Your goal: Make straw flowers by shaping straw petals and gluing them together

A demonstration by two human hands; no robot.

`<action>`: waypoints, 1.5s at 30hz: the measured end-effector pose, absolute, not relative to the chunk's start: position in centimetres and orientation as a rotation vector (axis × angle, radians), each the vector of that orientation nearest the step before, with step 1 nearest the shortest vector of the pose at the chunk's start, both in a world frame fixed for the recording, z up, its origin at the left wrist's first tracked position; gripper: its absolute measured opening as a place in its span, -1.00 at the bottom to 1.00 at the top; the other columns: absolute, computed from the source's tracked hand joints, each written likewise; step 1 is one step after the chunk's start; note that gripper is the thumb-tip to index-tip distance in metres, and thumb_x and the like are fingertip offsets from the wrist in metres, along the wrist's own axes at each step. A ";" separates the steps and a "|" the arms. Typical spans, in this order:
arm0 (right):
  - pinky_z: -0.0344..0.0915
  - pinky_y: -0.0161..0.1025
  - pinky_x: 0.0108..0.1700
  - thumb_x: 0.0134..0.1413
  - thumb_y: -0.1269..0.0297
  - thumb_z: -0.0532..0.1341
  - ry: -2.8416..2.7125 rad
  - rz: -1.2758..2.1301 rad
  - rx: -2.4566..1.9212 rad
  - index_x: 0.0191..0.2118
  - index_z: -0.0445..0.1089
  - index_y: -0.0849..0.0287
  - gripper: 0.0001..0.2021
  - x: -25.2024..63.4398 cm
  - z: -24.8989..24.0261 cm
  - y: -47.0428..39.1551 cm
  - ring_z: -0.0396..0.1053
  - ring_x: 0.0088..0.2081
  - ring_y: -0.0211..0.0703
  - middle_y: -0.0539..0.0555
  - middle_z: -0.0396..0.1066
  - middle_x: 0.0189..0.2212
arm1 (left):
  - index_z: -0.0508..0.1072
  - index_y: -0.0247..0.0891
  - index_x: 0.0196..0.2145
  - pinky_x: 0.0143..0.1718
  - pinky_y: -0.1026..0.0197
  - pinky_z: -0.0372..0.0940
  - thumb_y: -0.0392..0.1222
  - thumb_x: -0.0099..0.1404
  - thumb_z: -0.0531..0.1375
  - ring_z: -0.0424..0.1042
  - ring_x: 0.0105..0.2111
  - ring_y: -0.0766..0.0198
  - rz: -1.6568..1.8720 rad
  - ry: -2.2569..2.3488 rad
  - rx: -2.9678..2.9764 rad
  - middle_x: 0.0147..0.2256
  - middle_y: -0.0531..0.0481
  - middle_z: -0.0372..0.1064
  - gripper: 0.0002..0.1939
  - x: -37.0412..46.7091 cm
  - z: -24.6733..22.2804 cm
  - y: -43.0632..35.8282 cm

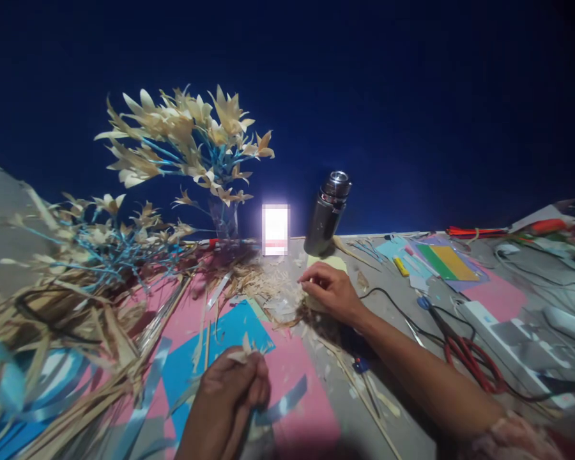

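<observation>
Low in the middle, my left hand [234,386] pinches a small cluster of pale dried-husk petals [246,349] with its tips pointing up. Beneath it lie a blue sheet [208,342] and a pink sheet [297,370]. Farther forward, my right hand [333,292] is above a pale yellow paper pad [326,262], its thumb and forefinger brought together. Whatever may be between those fingertips is too small to tell. To their left is a heap of pale husk scraps [266,281].
Husk flowers on blue stems [191,140] stand in a clear vase, with more flowers [110,223] lying left. A dark flask [326,214] and a bright blurred-out screen [276,229] are at the back. Right are red-handled scissors [474,364], a white power strip [508,345] and cables.
</observation>
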State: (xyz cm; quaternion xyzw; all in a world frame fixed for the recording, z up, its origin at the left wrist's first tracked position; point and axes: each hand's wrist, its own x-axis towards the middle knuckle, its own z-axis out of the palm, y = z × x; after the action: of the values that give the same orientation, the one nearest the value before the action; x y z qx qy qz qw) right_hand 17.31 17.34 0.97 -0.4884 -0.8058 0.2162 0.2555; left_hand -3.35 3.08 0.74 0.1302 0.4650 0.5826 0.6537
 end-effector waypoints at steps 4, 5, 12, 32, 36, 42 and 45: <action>0.17 -0.36 -0.43 0.05 0.10 0.45 -1.389 1.655 -0.858 -0.30 0.50 0.20 -0.74 17.9 1.6 11.2 0.26 -0.49 -0.31 -0.03 0.40 -0.47 | 0.62 -0.27 -0.45 -0.45 0.27 0.35 -0.01 -0.14 0.60 0.40 -0.51 0.31 1.281 1.025 0.433 -0.50 0.00 0.50 -0.61 -2.6 0.9 3.5; 0.08 -0.38 -0.50 -0.03 0.10 0.50 -1.237 1.833 -0.807 -0.32 0.49 0.21 -0.70 17.8 1.6 9.9 0.17 -0.55 -0.37 -0.07 0.35 -0.52 | 0.63 -0.26 -0.44 -0.41 0.28 0.37 -0.01 -0.16 0.61 0.44 -0.47 0.30 1.303 1.051 0.466 -0.45 -0.01 0.55 -0.60 -2.2 1.0 3.5; -0.27 -0.42 -0.59 -0.14 0.26 0.59 -0.734 2.315 -0.578 -0.34 0.45 0.30 -0.64 17.1 0.4 4.2 -0.14 -0.63 -0.55 -0.11 0.28 -0.54 | 0.66 -0.20 -0.35 -0.27 0.30 0.39 -0.11 0.16 0.48 0.50 -0.37 0.29 1.327 0.989 0.939 -0.39 0.02 0.57 -0.85 1.0 1.4 1.8; -0.17 -0.39 -0.56 -0.14 0.11 0.55 -0.887 2.052 -0.871 -0.37 0.41 0.24 -0.61 17.2 0.2 2.8 -0.02 -0.60 -0.44 -0.15 0.22 -0.61 | 0.50 -0.22 -0.39 -0.33 0.33 0.32 -0.09 0.19 0.45 0.42 -0.41 0.32 1.255 1.088 0.915 -0.44 0.08 0.47 -0.77 1.0 0.7 1.7; 0.11 -0.35 -0.40 -0.11 0.07 0.52 -1.057 1.773 -0.958 -0.31 0.46 0.22 -0.62 18.1 0.9 3.0 0.21 -0.46 -0.34 -0.05 0.39 -0.46 | 0.51 -0.22 -0.42 -0.30 0.34 0.31 -0.11 0.18 0.46 0.42 -0.40 0.33 1.231 1.128 0.966 -0.44 0.09 0.46 -0.78 0.9 0.7 1.6; 0.00 -0.36 -0.52 -0.05 0.08 0.49 -0.895 1.718 -0.991 -0.41 0.42 0.21 -0.66 17.9 0.3 3.3 0.11 -0.59 -0.38 -0.09 0.33 -0.59 | 0.50 -0.23 -0.43 -0.30 0.33 0.35 -0.10 0.12 0.50 0.46 -0.41 0.33 1.184 1.042 0.675 -0.43 0.07 0.53 -0.73 1.0 0.5 2.0; -0.15 -0.38 -0.58 -0.08 0.08 0.51 -0.769 1.759 -0.955 -0.39 0.42 0.22 -0.64 17.8 -0.1 3.1 -0.04 -0.64 -0.44 -0.15 0.25 -0.64 | 0.49 -0.25 -0.45 -0.19 0.27 0.41 -0.11 0.05 0.53 0.53 -0.31 0.27 1.194 1.013 0.517 -0.35 0.01 0.59 -0.69 1.3 0.5 2.1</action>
State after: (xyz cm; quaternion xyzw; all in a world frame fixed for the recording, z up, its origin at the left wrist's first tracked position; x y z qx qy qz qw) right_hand 17.81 3.12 -0.14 -0.3911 -0.3149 0.7204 0.4785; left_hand 1.30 2.13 0.55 0.2301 0.4510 0.5315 0.6791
